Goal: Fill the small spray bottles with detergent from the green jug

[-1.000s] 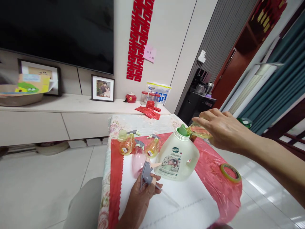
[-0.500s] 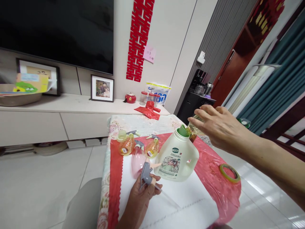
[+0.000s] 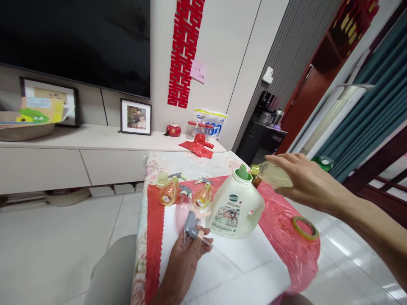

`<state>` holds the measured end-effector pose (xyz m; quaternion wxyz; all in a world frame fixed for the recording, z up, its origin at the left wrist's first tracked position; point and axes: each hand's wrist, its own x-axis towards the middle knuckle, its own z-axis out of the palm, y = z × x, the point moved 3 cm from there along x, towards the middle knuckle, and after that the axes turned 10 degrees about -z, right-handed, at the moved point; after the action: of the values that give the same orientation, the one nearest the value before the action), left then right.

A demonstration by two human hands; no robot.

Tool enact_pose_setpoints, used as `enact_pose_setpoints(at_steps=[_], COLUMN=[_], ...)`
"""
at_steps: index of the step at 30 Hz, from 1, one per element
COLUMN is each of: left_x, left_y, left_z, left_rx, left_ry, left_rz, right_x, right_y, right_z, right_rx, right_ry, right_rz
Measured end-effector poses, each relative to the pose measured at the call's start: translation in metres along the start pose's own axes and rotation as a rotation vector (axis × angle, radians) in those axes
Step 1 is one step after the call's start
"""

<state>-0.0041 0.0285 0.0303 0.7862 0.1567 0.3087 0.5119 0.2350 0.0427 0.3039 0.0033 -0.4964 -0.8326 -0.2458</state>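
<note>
My right hand point(image 3: 307, 180) is closed round a small clear yellowish bottle point(image 3: 273, 174), tipped on its side with its mouth at the green spout of a big cream detergent jug point(image 3: 237, 207). The jug stands upright on white paper over a red plastic sheet point(image 3: 280, 220). My left hand point(image 3: 186, 258) is closed on a grey spray-trigger head point(image 3: 190, 224) with a thin tube, low on the table near its front. Just behind it stand a pink spray bottle point(image 3: 182, 210) and two yellow spray bottles point(image 3: 168, 192).
A roll of tape point(image 3: 305, 227) lies on the red sheet at right. The narrow table has a floral cloth point(image 3: 190, 163). Behind it runs a low white cabinet point(image 3: 95, 156) with photo frames, jars and red items under a dark TV. Tiled floor lies at left.
My right hand has turned so the small bottle shows more fully, still tipped at the jug's spout. My left hand with the trigger head has barely moved.
</note>
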Motion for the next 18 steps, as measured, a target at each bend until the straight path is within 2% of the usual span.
enact_pose_setpoints(at_steps=[2,5,10,14,18], left_x=[0.001,0.0,-0.004,-0.006,-0.008], left_y=[0.006,0.022,0.057,0.073,0.076], left_z=[0.0,0.004,0.014,0.02,0.024], left_rx=[-0.039,-0.073,-0.051,-0.024,0.005], left_ry=[0.019,0.032,-0.002,-0.004,-0.017], left_rz=[0.012,0.049,0.175,0.234,0.235], right_x=[-0.021,-0.054,-0.097,-0.111,-0.109], right_y=[0.0,-0.02,-0.073,-0.093,-0.102], right_z=[0.005,0.019,0.07,0.11,0.121], right_rx=[0.205,0.451,0.558,0.619,0.677], right_ry=[0.048,0.039,-0.069,-0.152,-0.181], right_rz=[0.081,0.145,0.129,0.204,0.226])
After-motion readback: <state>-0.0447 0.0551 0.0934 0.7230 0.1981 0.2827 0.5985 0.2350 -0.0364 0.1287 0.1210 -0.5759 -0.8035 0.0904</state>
